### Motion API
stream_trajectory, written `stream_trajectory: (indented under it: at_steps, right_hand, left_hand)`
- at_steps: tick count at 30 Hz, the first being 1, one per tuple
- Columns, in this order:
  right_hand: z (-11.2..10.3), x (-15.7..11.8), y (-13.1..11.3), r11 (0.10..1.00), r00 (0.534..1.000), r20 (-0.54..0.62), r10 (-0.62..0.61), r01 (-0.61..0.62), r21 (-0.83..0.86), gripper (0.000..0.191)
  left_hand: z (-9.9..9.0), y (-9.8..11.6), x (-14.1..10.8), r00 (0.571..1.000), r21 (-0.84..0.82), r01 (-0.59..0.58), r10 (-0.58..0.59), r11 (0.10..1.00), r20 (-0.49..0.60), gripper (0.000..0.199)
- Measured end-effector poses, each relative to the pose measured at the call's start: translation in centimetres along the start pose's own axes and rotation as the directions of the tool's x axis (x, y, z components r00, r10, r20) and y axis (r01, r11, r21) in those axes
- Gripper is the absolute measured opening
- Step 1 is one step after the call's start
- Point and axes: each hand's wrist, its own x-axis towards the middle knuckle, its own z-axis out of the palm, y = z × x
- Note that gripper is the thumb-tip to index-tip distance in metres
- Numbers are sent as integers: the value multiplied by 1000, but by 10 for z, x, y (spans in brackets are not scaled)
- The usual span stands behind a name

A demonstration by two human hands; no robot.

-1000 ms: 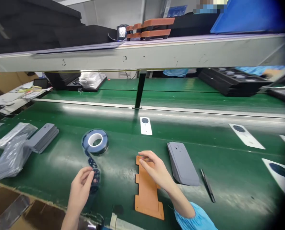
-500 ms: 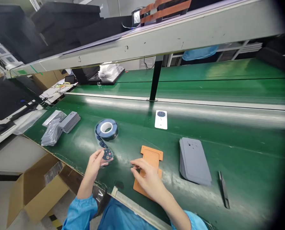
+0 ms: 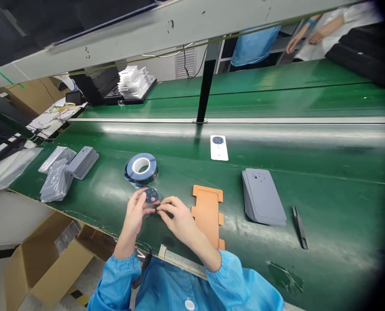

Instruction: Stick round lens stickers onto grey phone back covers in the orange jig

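A dark round sticker (image 3: 151, 195) on clear film is pinched in my left hand (image 3: 135, 212), just in front of the roll of blue film (image 3: 141, 168). The fingertips of my right hand (image 3: 178, 218) are closed at the film's lower right edge, close to my left fingers; what they grip is too small to make out. To the right of that hand lies an orange fixture plate (image 3: 207, 214). A white card (image 3: 219, 148) with a dark round sticker lies farther back.
Grey plates (image 3: 264, 196) are stacked at the right, beside black tweezers (image 3: 299, 227). Bagged plates (image 3: 57, 179) and a smaller grey stack (image 3: 82, 162) lie at the left. A cardboard box (image 3: 46, 255) stands below the table edge. Other people are across the line.
My right hand has moved left, off the orange plate, to the film at my left hand, and its fingers have closed. The view has shifted, showing another person's hands at the top right.
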Motion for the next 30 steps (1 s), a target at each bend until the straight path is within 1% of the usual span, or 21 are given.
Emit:
stream_trajectory:
  at_steps: [2,3,4,6,8,9,11,12,13,14,15,17,18,19,20,22,23,24,25,26,30]
  right_hand:
    - [-8,-3,1,992,995,11,95,-96,85,15]
    - [-14,-5,2,979,987,13,157,-157,129,14]
    - [-21,-7,4,960,974,5,227,-224,170,14]
    - [-36,-14,11,901,925,-43,377,-356,246,15]
    - [-50,-20,20,835,860,-91,502,-454,312,20]
    - [-57,-23,25,805,831,-107,546,-485,341,23]
    - [-69,-29,33,759,790,-118,601,-518,394,26]
    - [-74,-31,35,744,780,-118,615,-523,416,27]
    - [-79,-33,36,734,773,-123,622,-521,435,28]
    - [-84,-35,37,734,772,-131,622,-516,442,27]
    - [-89,-37,36,747,776,-149,613,-508,430,25]
    - [-98,-42,33,816,812,-201,548,-465,344,18]
    - [-103,-45,32,864,846,-227,483,-419,278,14]
    - [-108,-47,30,911,883,-245,400,-356,206,12]
    - [-113,-50,29,950,916,-255,309,-282,135,15]
    - [-120,-54,29,990,957,-258,136,-139,5,25]
    - [-123,-56,29,995,964,-257,68,-86,-58,30]
    - [-126,-57,30,992,968,-252,14,-46,-120,33]
    - [-128,-58,32,984,970,-242,-30,-15,-180,35]
    - [-130,-59,33,971,971,-229,-67,11,-237,37]
    - [-136,-65,42,910,960,-223,-171,67,-409,42]
  left_hand:
    - [1,-1,4,991,57,-97,102,994,-88,56]
    - [3,-2,6,967,93,-182,196,979,-163,56]
    - [7,-3,7,919,135,-287,312,948,-239,55]
    - [17,-5,5,770,232,-502,552,834,-319,50]
    - [30,-8,-2,633,309,-663,731,682,-255,34]
    - [38,-9,-8,589,323,-724,790,609,-169,25]
    - [53,-12,-20,539,296,-811,842,505,38,15]
    - [60,-13,-26,533,267,-831,835,487,136,16]
    - [66,-14,-29,551,244,-830,805,501,219,17]
    - [73,-14,-31,602,240,-798,749,553,276,18]
    - [79,-14,-30,682,255,-731,661,633,313,19]
    - [89,-15,-22,846,295,-505,398,811,355,22]
    - [93,-15,-16,897,300,-359,239,884,372,28]
    - [98,-16,-9,912,297,-208,75,932,404,36]
    - [102,-18,-3,888,293,-65,-79,954,453,45]
    - [109,-20,7,770,295,154,-302,943,563,54]
    - [112,-22,10,709,297,219,-360,930,607,54]
    - [116,-23,12,668,290,253,-384,923,638,52]
    - [119,-24,13,652,273,267,-382,924,655,49]
    - [121,-26,14,657,249,268,-365,931,660,46]
    - [128,-34,21,729,181,242,-302,953,615,42]
